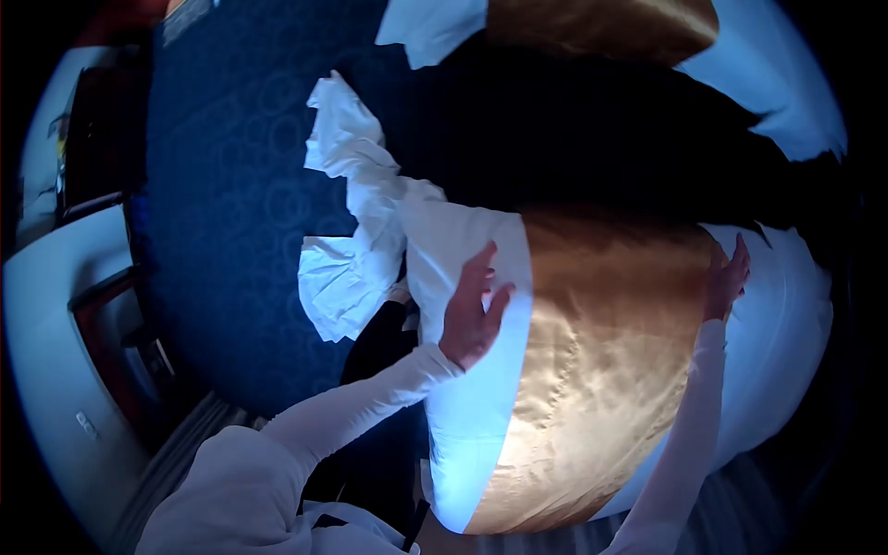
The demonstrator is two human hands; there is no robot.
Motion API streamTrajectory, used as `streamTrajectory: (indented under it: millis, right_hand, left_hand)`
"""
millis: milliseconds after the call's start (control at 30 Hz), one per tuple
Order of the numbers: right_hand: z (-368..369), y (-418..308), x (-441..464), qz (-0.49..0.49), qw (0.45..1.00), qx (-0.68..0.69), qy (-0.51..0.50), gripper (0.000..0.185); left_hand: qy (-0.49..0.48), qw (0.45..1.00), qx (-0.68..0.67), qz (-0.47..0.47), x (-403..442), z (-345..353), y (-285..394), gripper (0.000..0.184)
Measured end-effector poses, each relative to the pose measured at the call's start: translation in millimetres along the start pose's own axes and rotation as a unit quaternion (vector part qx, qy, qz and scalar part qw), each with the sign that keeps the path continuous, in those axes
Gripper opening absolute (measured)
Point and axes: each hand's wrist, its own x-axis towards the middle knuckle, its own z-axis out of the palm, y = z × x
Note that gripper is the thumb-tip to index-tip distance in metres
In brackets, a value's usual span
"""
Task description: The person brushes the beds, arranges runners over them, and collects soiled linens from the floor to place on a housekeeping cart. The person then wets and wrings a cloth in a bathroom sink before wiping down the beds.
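A shiny gold runner (pixel 592 370) lies across a bed with white bedding (pixel 467 416). Above the white bedding, to the left of the runner, is my left hand (pixel 474 314), its fingers apart and nothing in it. My right hand (pixel 728 277) is at the runner's right edge, by the white bedding, with its fingers spread; whether its palm touches the cloth is hard to tell. Crumpled white cloth (pixel 370 213) trails from the bed's left end onto the blue carpet.
Blue patterned carpet (pixel 240 213) spreads on the left. A second bed with a gold runner (pixel 601 23) stands at the top, past a very dark area. Along the left wall are a dark-framed item (pixel 102 314) and a wall socket (pixel 87 425).
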Motion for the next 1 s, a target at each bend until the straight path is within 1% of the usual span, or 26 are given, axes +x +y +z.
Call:
streamTrajectory:
  millis: [33,67,133,167,200,233,267,300,333,367,400,467,500,533,567,600,633,667,733,767,800,867,933,1000]
  right_hand:
    - [-6.1,-20.5,-5.3,-0.167,0.985,0.035,0.032,0.048]
    - [-9.1,-46.8,-17.9,-0.234,0.965,0.110,0.035,0.045]
    - [19.0,-68.9,-49.7,-0.318,0.938,0.133,-0.035,0.039]
    - [37.3,-67.2,-67.5,-0.332,0.933,0.083,-0.108,0.037]
    - [32.7,-69.3,-72.5,-0.327,0.935,0.077,-0.111,0.037]
    - [27.3,-78.0,-76.3,-0.266,0.942,0.110,-0.172,0.034]
    - [20.9,-86.5,-78.1,-0.201,0.942,0.144,-0.227,0.032]
    - [10.4,-88.0,-80.8,-0.192,0.946,0.136,-0.224,0.032]
    - [-3.0,-88.5,-83.3,-0.184,0.961,0.172,-0.114,0.031]
    - [-13.1,-86.1,-87.2,-0.175,0.963,0.204,-0.003,0.031]
    - [-18.7,-79.8,-92.7,-0.166,0.967,0.194,-0.003,0.031]
    - [-26.0,-67.5,-101.1,-0.084,0.981,0.168,0.054,0.032]
    - [-25.3,-66.1,-102.9,-0.052,0.981,0.181,0.044,0.037]
    - [-11.8,-63.1,-109.8,-0.037,0.983,0.171,0.054,0.037]
    - [10.1,-59.5,-120.6,0.022,0.998,0.058,0.021,0.039]
    - [22.7,-59.5,-126.0,0.084,0.995,-0.055,-0.016,0.041]
    - [26.3,-65.5,-126.0,0.098,0.993,-0.053,-0.027,0.043]
    - [27.4,-64.8,-121.9,0.114,0.991,-0.060,-0.023,0.043]
    - [29.9,-65.1,-118.2,0.074,0.994,-0.069,-0.041,0.043]
    - [28.1,-65.8,-116.8,0.064,0.995,-0.056,-0.041,0.044]
    - [29.1,-65.1,-114.2,0.075,0.994,-0.064,-0.048,0.044]
    - [31.1,-66.3,-115.6,0.058,0.996,-0.046,-0.041,0.044]
    - [29.1,-67.0,-110.7,0.031,0.996,-0.055,-0.063,0.043]
    - [24.8,-63.7,-107.5,-0.001,0.990,-0.057,-0.126,0.045]
  left_hand:
    - [-0.011,0.975,0.172,0.142,-10.1,-12.0,-10.9,0.055]
    - [-0.047,0.949,0.229,0.211,-19.0,-22.3,-9.1,0.058]
    - [-0.130,0.881,0.403,0.212,-35.5,-35.6,-8.3,0.059]
    - [-0.132,0.881,0.401,0.212,-39.6,-43.2,-14.3,0.059]
    - [-0.183,0.860,0.429,0.209,-42.0,-49.9,-24.7,0.059]
    - [-0.233,0.834,0.454,0.210,-39.5,-55.7,-29.5,0.060]
    - [-0.254,0.834,0.436,0.222,-34.2,-63.6,-25.3,0.057]
    - [-0.231,0.865,0.376,0.238,-27.5,-70.4,-28.3,0.052]
    - [-0.208,0.893,0.314,0.248,-18.2,-78.0,-32.0,0.047]
    - [-0.180,0.916,0.283,0.221,-8.2,-87.0,-33.3,0.040]
    - [-0.153,0.936,0.252,0.194,4.7,-96.4,-33.9,0.032]
    - [-0.094,0.927,0.283,0.225,44.5,-113.5,-32.9,0.026]
    - [-0.090,0.935,0.270,0.212,66.3,-119.7,-32.5,0.024]
    - [-0.089,0.942,0.258,0.197,89.5,-124.3,-32.1,0.021]
    - [-0.101,0.947,0.251,0.172,112.7,-126.5,-32.3,0.021]
    - [-0.113,0.952,0.245,0.146,137.8,-127.0,-34.0,0.021]
    - [-0.132,0.952,0.247,0.121,163.0,-124.6,-42.2,0.020]
    - [-0.149,0.951,0.226,0.152,188.7,-119.7,-54.5,0.018]
    - [-0.204,0.954,0.209,0.068,242.0,-104.6,-97.6,0.016]
    - [-0.235,0.944,0.231,0.005,268.7,-89.4,-102.4,0.014]
    - [-0.284,0.921,0.266,0.023,293.4,-74.8,-119.4,0.014]
    - [-0.338,0.872,0.344,0.087,325.9,-30.4,-102.3,0.017]
    - [-0.415,0.821,0.375,0.115,362.3,13.3,-119.0,0.023]
    - [-0.447,0.795,0.383,0.147,395.2,64.7,-137.6,0.026]
